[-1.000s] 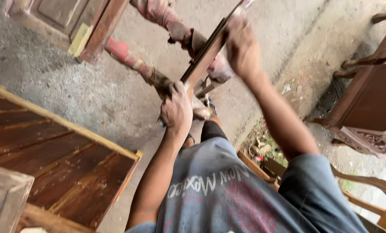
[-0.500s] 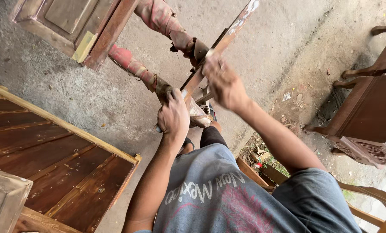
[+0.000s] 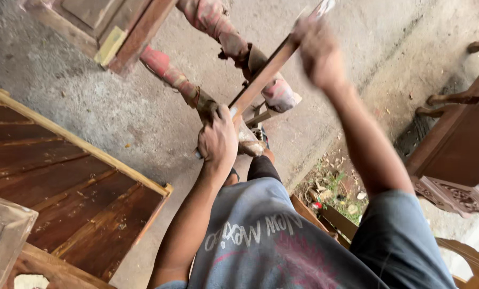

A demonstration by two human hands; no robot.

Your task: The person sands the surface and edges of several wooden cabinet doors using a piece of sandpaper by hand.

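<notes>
A long, thin brown wooden strip (image 3: 263, 75) slants from the middle up to the top right. It rests against a stand whose bars are wrapped in red and pink cloth (image 3: 212, 24). My left hand (image 3: 218, 142) is shut around the strip's near, lower end. My right hand (image 3: 317, 51) is blurred, with its fingers curled over the strip's upper part. I cannot tell whether it holds anything. My grey shirt and dark knee fill the bottom of the view.
A large brown panelled door (image 3: 63, 176) lies flat at the left. Another wooden frame (image 3: 138, 37) leans at the top left. Carved dark furniture (image 3: 453, 144) stands at the right. Wood scraps (image 3: 335, 214) lie by my leg on the concrete floor.
My right hand slid down the strip toward the middle, then back up toward its far end. My left hand kept its grip at the near end.
</notes>
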